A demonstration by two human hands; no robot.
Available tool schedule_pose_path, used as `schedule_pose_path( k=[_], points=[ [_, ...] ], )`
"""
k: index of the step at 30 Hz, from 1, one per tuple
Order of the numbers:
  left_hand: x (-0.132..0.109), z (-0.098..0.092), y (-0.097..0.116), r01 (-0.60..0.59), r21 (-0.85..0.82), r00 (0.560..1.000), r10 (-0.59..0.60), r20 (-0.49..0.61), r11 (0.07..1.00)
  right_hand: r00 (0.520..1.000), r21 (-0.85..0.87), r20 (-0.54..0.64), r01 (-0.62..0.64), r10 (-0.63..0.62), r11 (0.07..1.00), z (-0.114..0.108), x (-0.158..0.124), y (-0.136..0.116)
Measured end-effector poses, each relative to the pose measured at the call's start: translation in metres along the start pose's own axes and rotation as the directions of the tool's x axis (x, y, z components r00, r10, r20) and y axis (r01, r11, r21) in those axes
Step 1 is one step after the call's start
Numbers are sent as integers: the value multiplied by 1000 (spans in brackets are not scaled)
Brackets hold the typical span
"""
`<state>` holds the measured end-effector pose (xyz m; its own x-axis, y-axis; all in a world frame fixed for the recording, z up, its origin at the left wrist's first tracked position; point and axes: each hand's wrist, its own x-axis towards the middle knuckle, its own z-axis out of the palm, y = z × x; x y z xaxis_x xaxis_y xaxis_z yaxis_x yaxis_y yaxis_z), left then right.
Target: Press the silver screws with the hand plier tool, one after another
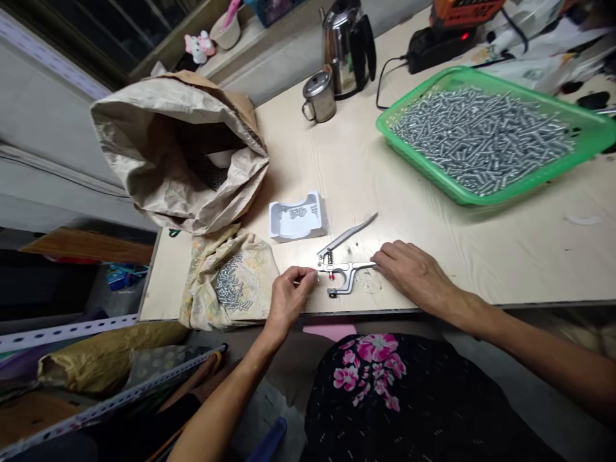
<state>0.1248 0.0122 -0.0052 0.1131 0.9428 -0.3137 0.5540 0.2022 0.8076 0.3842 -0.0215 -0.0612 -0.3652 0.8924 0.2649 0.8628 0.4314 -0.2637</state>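
A pair of silver snap-fastener pliers (351,265) lies on the table near its front edge, handles spread apart, with a spring and a small red part by the jaw. My right hand (409,269) holds the end of the lower handle between thumb and fingers. At the jaw side, my left hand (291,292) is closed in a pinch; what lies between the fingertips is too small to name. Left of that hand, a patterned cloth (257,269) carries a heap of small metal pins (231,285). Behind the pliers stands a white tray (298,229) with several small metal pieces.
A green basket (418,163) full of metal pins stands at the right. An open paper sack (144,167) leans at the left. Further back are a steel mug (320,99), a kettle (339,51) and a charger (433,48) with a cable. The table's front edge runs below my hands.
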Motion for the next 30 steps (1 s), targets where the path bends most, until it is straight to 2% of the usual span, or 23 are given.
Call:
schedule_pose_path(
  k=[3, 6, 13, 19, 24, 27, 30],
  points=[
    [3, 20, -2, 31, -3, 999, -31, 18, 1000, 1000, 35, 10, -1, 1, 999, 1, -1, 1],
    [3, 25, -7, 49, 53, 998, -50, 23, 997, 1000, 51, 5, -4, 4, 999, 3, -2, 2],
    [3, 24, -10, 82, 110, 995, -89, 55, 991, 1000, 56, -10, -10, 11, 998, 3, -1, 3],
    [14, 19, -7, 168, 105, 961, -187, 204, 980, 1000, 65, 4, -24, 23, 998, -1, 0, 1],
    [20, 16, -7, 196, 168, 939, -235, 252, 966, 999, 85, -13, -31, 32, 996, 0, -1, 0],
    [19, 17, -7, 245, 132, 923, -273, 271, 960, 998, 51, -47, -34, 36, 998, 1, -2, -2],
    [15, 19, -7, 247, 67, 935, -256, 246, 967, 996, 11, -82, -27, 28, 1000, 3, -4, -4]
  ],
)
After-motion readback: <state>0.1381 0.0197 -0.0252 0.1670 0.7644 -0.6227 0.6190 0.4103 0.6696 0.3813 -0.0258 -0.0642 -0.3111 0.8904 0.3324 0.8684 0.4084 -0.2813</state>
